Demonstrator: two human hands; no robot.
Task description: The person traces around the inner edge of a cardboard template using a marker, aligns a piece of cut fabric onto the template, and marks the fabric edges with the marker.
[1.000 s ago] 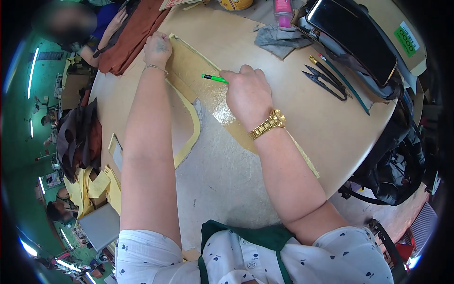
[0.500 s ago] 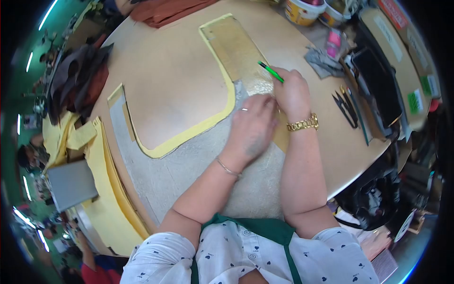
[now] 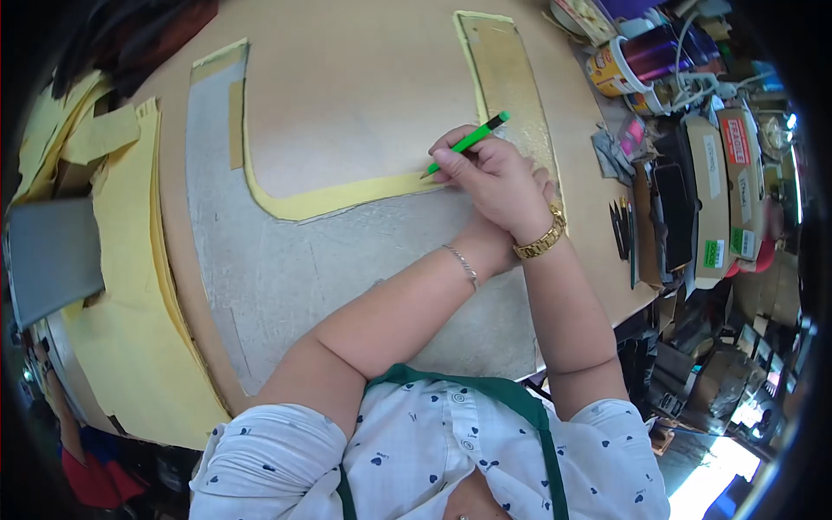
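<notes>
My right hand (image 3: 503, 186) is closed round a green pencil (image 3: 468, 143) with a black band near its end. The pencil slants, and its tip meets the yellow paper strip along the inner edge of a grey U-shaped template (image 3: 347, 269). Crossed beneath my right wrist is my left hand (image 3: 494, 244), resting on the template's right side. Most of its fingers are hidden behind my right hand, so their grip does not show. Yellow paper (image 3: 338, 198) borders the inside curve, and brown tape (image 3: 507, 78) covers the template's right arm.
Stacked yellow sheets (image 3: 130, 321) lie on the left beside a grey panel (image 3: 56, 256). Dark scissors (image 3: 620, 227), a grey cloth (image 3: 611, 154), a tub (image 3: 617, 68) and cardboard boxes (image 3: 706, 199) line the right side. Dark material (image 3: 130, 35) sits at the far left.
My right hand has crossed leftward over my left hand and turned the pencil tip down to the yellow strip. The view has shifted, with the template now more upright.
</notes>
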